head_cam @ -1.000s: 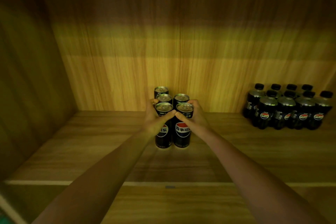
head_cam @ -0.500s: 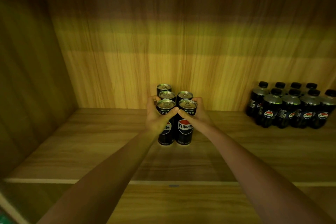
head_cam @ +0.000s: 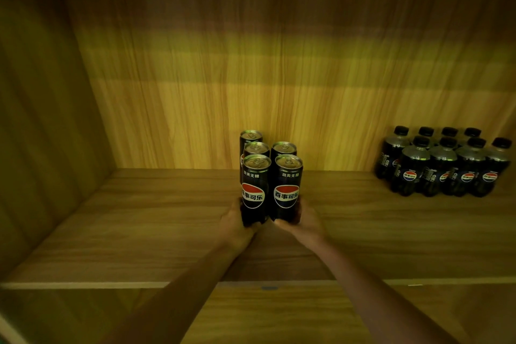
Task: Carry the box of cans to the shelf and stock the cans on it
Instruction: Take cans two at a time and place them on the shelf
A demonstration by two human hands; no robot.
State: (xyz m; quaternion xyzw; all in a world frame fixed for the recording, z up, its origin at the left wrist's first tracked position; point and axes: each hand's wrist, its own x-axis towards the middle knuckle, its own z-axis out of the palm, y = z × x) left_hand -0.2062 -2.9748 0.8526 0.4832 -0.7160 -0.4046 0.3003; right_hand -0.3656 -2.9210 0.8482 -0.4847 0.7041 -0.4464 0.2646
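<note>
Several tall black cola cans stand upright in two rows on the wooden shelf [head_cam: 156, 220], near its middle. My left hand [head_cam: 234, 225] wraps the base of the front left can [head_cam: 254, 188]. At the bottom of the front right can [head_cam: 287, 186], my right hand [head_cam: 305, 221] has its fingers around it. Both front cans rest on the shelf board. Three more cans [head_cam: 282, 148] stand close behind them, toward the back wall. The box is not in view.
A group of small black cola bottles [head_cam: 444, 165] stands at the back right of the shelf. The cabinet's side wall [head_cam: 42, 120] closes the left. The shelf's front edge [head_cam: 83, 285] runs across the lower part of the view.
Both hands have slid down from the cans' tops to their bases. The front cans' logos now show in full.
</note>
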